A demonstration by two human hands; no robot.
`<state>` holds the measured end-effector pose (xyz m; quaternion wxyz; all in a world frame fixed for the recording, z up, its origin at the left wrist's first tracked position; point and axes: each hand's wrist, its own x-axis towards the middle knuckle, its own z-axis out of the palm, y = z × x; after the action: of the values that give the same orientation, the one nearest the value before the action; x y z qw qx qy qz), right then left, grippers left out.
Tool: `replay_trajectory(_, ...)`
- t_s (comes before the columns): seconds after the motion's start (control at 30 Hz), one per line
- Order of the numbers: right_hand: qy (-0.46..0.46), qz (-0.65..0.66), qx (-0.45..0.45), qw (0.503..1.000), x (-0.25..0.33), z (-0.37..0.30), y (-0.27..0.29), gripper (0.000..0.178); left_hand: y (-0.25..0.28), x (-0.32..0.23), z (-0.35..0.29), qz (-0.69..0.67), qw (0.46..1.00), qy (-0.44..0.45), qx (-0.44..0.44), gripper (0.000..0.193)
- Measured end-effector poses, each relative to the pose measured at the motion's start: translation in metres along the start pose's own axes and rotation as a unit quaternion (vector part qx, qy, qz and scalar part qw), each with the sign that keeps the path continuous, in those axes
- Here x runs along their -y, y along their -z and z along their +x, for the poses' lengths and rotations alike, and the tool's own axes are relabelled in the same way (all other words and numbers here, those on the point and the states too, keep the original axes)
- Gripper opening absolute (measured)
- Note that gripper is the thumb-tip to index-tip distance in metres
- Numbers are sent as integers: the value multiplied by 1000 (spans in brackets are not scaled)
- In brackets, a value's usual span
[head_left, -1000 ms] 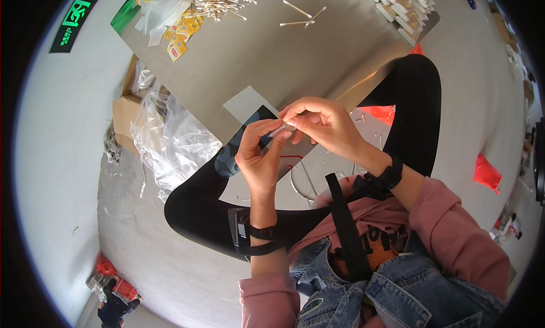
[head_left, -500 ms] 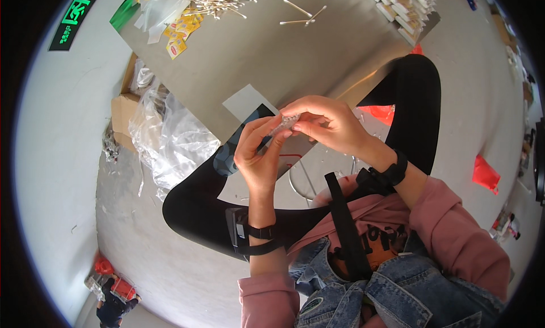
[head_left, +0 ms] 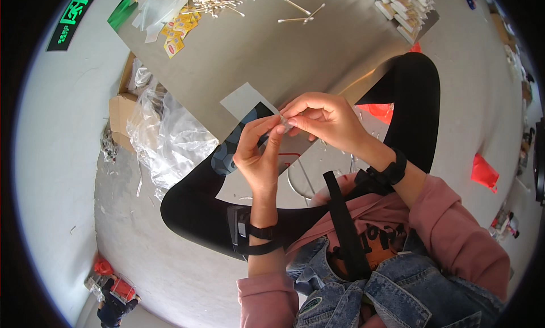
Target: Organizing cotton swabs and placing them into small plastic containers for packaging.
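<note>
Pinched between both hands is a small, crinkled, whitish see-through packet [head_left: 285,122], apparently thin plastic; its contents are mostly hidden by my fingers. My left hand [head_left: 258,143] grips its left side between thumb and fingertips. From the right, my right hand [head_left: 326,121] pinches the same packet with thumb and forefinger. Both hands are above the near edge of the grey table [head_left: 238,55]. Just beyond my left fingers, a pale rectangular sheet [head_left: 241,101] lies at that edge.
Loose cotton swabs [head_left: 218,0] are heaped at the far side, with several [head_left: 295,7] apart. Yellow printed slips [head_left: 176,36] and clear bags [head_left: 159,7] are left of them. White bundles [head_left: 400,13] stack far right. A cardboard box [head_left: 121,112] with plastic bags [head_left: 170,135] stands on the floor.
My fingertips have drawn closer together over the packet, so less of it shows. My right hand has shifted slightly left and away from me.
</note>
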<state>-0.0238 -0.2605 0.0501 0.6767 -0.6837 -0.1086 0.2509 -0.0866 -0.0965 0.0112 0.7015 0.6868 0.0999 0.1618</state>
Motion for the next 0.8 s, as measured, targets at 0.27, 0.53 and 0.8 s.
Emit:
replay_trajectory(0.27, -86, 94, -16, 992, -1, 1, -6, 19, -27, -23, -21, 50, 988, 97, -110, 18)
replay_trajectory(0.53, -85, 125, -15, 988, -6, 4, -9, 15, -24, -13, -21, -135, 969, 179, -107, 19)
replay_trajectory(0.8, -79, 127, -25, 989, -7, 5, -9, 13, -20, -10, -18, -159, 969, 169, -85, 14)
